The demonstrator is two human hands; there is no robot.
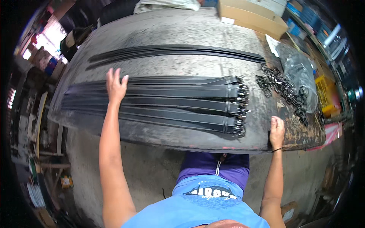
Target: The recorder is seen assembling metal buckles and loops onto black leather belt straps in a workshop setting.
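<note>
A row of black belts [175,102] with pale stitched edges lies side by side across the table, spread in a fan. Their dark metal buckles [238,108] bunch together at the right end, while the left ends are blurred. My left hand [116,86] is over the belts' left part, fingers spread and gripping nothing; whether it touches them I cannot tell. Close to the table's near edge, right of the buckles, my right hand [277,132] has its fingers loosely bent and a dark band at the wrist. Nothing shows in it.
Beyond the belts lies a stack of plain black straps [175,50]. A heap of dark metal buckles [283,87] sits at right beside a clear plastic bag [298,74]. A cardboard box [253,17] stands at the back, a yellow crate [327,95] past the right edge.
</note>
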